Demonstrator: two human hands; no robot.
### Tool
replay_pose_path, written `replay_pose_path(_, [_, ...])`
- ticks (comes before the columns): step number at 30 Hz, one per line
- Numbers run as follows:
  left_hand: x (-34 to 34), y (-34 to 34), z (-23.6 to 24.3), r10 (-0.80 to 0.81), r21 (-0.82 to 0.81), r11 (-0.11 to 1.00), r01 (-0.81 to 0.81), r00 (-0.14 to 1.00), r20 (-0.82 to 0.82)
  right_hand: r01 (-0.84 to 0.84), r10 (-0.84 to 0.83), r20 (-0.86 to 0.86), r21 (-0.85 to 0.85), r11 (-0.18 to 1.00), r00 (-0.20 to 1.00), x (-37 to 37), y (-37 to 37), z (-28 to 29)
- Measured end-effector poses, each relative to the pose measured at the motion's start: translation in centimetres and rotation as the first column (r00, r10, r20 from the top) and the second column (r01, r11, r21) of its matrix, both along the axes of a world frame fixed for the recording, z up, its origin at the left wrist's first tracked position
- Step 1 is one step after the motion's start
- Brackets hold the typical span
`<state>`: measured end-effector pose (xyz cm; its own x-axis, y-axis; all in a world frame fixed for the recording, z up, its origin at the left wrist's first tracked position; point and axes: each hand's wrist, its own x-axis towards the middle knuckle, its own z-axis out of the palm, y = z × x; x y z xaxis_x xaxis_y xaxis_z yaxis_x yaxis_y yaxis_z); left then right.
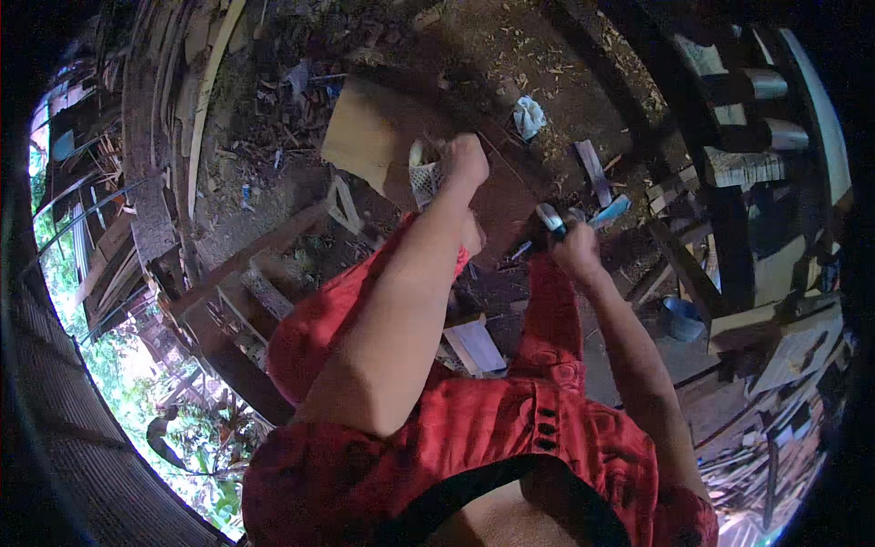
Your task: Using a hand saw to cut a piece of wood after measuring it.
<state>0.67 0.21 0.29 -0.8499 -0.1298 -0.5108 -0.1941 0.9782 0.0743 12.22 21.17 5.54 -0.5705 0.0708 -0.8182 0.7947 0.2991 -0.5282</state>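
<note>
Firstly, left hand [468, 163]: bare, curled, reaching forward over the floor [556, 55]. Fingers largely hidden by the back of the hand; cannot tell whether this grip pinches anything.

Mesh piece [425, 180]: pale, net-patterned, of uncertain kind; just left of the left hand, in front of the tan board [365, 132]. Contact with the hand unclear.

Right hand [576, 251]: grip closed around a tool [550, 217], near the right leg of the red trousers [552, 314]. Tool's pale, blunt end projects up and left of the knuckles. Bluish flat part [612, 211], on the other side: whether joined to the tool, cannot tell.

Surroundings: brown panel [506, 202] between the hands; crumpled white bag [529, 118] beyond; short plank [593, 173] past the right hand; pail [684, 319] to the right; pale block [476, 345] between the legs.

Step in hand, by judgement: a two-handed stage, tool held ready and apart from the mesh piece, left hand placed at it. Next move, by judgement: calls for a sure left hold, bare fingers well away from the tool, and a firm right grip.
</note>
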Motion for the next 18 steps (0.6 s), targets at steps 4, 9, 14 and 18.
replay_pose_path(4, [0.2, 0.3, 0.8, -0.059, -0.004, 0.998, 0.059, 0.997, -0.049, -0.354, 0.394, -0.218, 0.202, 0.913, 0.893, 3.5, 3.1, 1.0])
replay_pose_path(9, [-0.1, 0.5, 1.1, -0.089, -0.021, 0.996, 0.088, 0.995, -0.040, -0.346, 0.388, -0.177, 0.230, 0.910, 0.904, 8.1, 7.5, 4.2])
replay_pose_path(14, [-0.2, 0.4, 1.3, -0.075, -0.005, 0.997, 0.075, 0.997, 0.004, -0.455, 0.528, -0.206, 0.315, 0.833, 0.824, 1.9, 2.4, -1.0])
replay_pose_path(18, [0.2, 0.3, 1.3, -0.082, -0.008, 0.997, 0.081, 0.996, -0.029, -0.488, 0.515, -0.015, 0.293, 0.822, 0.857, 0.4, 0.3, -3.2])
